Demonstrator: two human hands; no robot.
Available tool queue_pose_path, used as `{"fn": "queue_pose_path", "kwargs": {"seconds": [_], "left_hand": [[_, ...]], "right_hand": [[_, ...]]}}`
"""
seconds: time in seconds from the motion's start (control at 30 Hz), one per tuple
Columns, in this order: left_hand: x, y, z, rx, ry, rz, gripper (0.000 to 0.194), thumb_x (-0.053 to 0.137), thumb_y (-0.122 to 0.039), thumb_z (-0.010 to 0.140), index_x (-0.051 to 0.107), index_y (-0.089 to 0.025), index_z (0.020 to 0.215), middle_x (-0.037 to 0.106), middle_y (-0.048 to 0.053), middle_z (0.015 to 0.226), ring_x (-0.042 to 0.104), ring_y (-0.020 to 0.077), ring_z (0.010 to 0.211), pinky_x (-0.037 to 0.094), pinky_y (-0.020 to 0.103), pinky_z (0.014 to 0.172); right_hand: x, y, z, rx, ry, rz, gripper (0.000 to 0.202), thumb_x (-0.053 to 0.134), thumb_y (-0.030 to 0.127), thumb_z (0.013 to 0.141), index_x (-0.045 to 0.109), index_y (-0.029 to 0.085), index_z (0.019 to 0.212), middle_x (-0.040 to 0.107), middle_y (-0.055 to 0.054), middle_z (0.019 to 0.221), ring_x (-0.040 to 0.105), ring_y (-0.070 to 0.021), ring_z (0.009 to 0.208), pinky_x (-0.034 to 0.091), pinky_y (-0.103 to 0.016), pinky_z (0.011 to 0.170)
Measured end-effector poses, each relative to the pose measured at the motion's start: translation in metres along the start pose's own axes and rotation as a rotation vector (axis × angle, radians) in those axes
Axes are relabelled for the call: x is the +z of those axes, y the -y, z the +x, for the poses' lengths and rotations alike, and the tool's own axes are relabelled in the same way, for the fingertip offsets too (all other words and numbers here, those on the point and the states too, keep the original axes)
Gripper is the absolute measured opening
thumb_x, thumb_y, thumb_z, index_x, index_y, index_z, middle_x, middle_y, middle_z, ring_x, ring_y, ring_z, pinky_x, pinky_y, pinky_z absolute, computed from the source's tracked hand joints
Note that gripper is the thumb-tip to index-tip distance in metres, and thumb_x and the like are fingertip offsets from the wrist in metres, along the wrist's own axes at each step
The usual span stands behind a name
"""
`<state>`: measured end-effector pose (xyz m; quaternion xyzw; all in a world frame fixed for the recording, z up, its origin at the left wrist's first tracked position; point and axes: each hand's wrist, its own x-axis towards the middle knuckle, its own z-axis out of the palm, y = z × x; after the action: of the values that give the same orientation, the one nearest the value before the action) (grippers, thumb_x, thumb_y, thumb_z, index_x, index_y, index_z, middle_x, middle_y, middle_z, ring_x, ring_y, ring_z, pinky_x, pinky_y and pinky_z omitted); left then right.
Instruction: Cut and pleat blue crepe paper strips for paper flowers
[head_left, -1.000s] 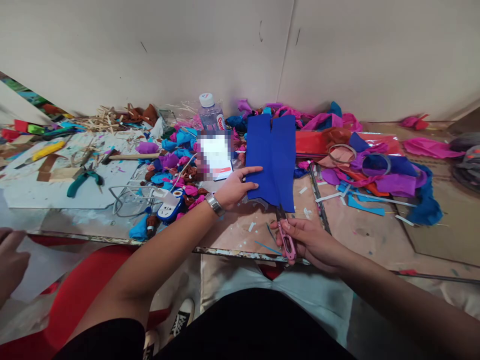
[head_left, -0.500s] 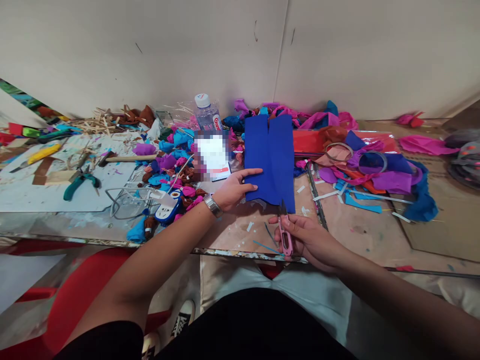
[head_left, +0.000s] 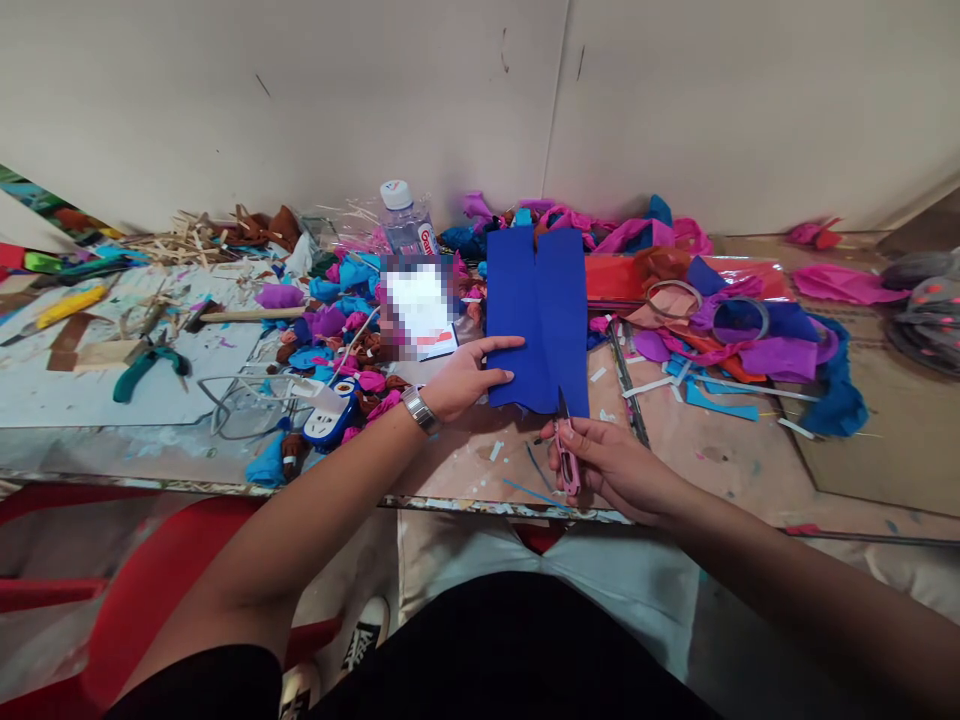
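A dark blue sheet of cloth or paper lies on the worktable, with a slit running down from its far edge. My left hand is at its near left edge, index finger and thumb on top and the other fingers hidden. My right hand is closed around pink thread snips. Their dark blades point away from me and overlap the sheet's near edge, right of its middle.
Left of the sheet are a phone, a bottle, a power strip, a hammer, and pliers. A yellow cutter lies farther left. Tape rolls and coloured scraps lie right.
My right hand and the snips have moved slightly away from me, so the blades reach a little farther over the sheet. My left hand stays on the sheet. The view has shifted slightly.
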<state>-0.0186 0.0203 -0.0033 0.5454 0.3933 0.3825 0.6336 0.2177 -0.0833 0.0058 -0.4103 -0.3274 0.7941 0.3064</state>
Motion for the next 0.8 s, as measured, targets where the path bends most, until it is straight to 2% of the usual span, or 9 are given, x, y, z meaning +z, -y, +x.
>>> {"fn": "queue_pose_path", "kwargs": {"seconds": [0.33,0.57,0.8], "left_hand": [[-0.0007,0.002,-0.0002,0.025,0.011,0.012,0.059,0.078,-0.013,0.078,0.068,-0.023,0.135,0.061,0.012,0.148,0.069,0.019,0.11,0.06,0.029,0.087],[-0.0014,0.0018,0.0001,0.04,0.014,0.058,0.06,0.077,-0.014,0.078,0.067,-0.022,0.137,0.062,0.013,0.146,0.069,0.0185,0.108,0.06,0.028,0.085],[-0.0011,0.0021,-0.0001,0.027,0.015,0.047,0.061,0.078,-0.015,0.079,0.066,-0.021,0.138,0.062,0.014,0.146,0.07,0.0181,0.104,0.061,0.028,0.082]], "right_hand": [[0.0044,0.0051,0.0004,-0.007,0.021,0.015,0.04,0.082,0.052,0.085,0.069,0.017,0.1,0.067,0.0,0.075,0.061,-0.011,0.055,0.055,-0.023,0.049],[0.002,0.0061,0.0006,0.018,0.012,0.042,0.035,0.079,0.048,0.088,0.069,0.018,0.101,0.067,0.0,0.074,0.06,-0.0108,0.053,0.057,-0.024,0.048],[0.0031,0.0067,0.0014,0.011,0.0,0.033,0.041,0.084,0.051,0.083,0.068,0.016,0.099,0.067,0.001,0.071,0.061,-0.0108,0.052,0.056,-0.022,0.044]]}}
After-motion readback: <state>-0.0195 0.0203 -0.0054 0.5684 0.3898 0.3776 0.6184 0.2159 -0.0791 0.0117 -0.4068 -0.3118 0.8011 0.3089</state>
